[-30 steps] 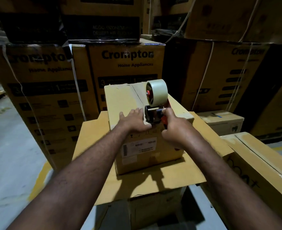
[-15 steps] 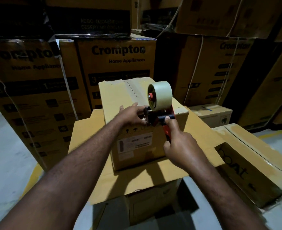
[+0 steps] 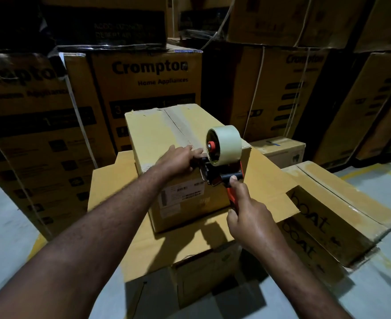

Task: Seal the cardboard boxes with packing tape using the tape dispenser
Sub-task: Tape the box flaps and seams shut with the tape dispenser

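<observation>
While Crompton cartons (image 3: 148, 88) loom behind, the box (image 3: 162, 134) rests on cardboard (image 3: 107, 180).

label (image 3: 182, 195): print showing too small to make out
handle (image 3: 231, 196): lower part hiding inside right hand (image 3: 252, 221)
forearms (image 3: 86, 249): running off the bottom edge
left stack (image 3: 28, 139): lettering blurring

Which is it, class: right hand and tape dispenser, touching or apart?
Touching. The head view shows the right hand gripping the tape dispenser by its red handle, thumb on the black frame.
</observation>
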`<state>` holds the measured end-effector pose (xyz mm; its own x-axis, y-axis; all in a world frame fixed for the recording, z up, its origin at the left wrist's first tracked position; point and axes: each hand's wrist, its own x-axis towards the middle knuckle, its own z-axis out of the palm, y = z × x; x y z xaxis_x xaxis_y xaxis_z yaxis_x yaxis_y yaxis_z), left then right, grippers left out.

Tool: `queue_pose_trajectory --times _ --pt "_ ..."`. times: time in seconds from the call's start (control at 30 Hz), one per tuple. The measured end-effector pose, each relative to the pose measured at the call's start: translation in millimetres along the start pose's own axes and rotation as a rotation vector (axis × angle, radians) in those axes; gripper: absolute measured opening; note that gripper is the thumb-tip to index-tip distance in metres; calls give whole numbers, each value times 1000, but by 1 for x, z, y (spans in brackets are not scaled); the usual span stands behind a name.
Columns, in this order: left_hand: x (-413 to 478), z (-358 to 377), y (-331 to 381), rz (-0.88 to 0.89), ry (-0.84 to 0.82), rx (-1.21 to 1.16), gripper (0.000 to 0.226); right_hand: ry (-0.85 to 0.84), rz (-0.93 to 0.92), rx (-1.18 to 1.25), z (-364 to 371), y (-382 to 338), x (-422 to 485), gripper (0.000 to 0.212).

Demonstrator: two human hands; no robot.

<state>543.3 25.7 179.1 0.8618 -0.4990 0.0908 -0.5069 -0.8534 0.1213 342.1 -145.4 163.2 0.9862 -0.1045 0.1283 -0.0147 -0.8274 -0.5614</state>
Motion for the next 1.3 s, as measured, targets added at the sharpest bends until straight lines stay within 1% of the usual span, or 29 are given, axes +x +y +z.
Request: queue_pose_trajectory --times 0.1,0.17,0.2,0.27,0.3,0.37,0.43,0.5,0.6,0.67,0.83,0.9,0.97,1.07,1.1,1.3 --pt "-2 -6 3 52 -80 16 62 15 -2 -8 6 5 1 70" --pt "-1 -11 5 51 -159 -55 52 22 9 -12 10 11 0 71" --pt "-1 -14 5 46 -198 -115 53 24 16 -6 12 14 0 71" --pt "0 -15 2 -8 -203 -243 83 35 21 25 16 20 -1 72" --pt "0 -14 1 -69 -187 -311 87 42 16 39 18 22 -2 72" --pt "1 -17 5 -121 -170 -360 73 50 6 57 22 25 -3 72" --pt "4 -18 9 -82 -195 -304 59 50 5 75 26 28 -3 73" --pt "11 -16 6 -42 -229 -256 55 53 4 66 29 30 -2 73" --pt "21 -13 -1 -41 -278 -243 56 68 -9 45 33 32 -3 73" --pt "24 -12 -2 -22 -296 -243 67 78 -18 56 35 34 -7 73" --pt "27 -7 -2 16 -276 -280 109 104 -31 89 38 38 -19 73" --pt "28 -6 -1 15 -276 -285 112 115 -31 95 38 39 -21 74" --pt "24 -8 3 7 -280 -294 103 125 -26 91 39 40 -24 74" --pt "20 -9 10 12 -258 -223 76 118 -13 75 41 42 -31 74" --pt "20 -8 10 14 -248 -186 71 108 -8 75 42 42 -34 74" --pt "10 -9 17 -2 -199 -108 59 75 12 78 47 38 -28 73"
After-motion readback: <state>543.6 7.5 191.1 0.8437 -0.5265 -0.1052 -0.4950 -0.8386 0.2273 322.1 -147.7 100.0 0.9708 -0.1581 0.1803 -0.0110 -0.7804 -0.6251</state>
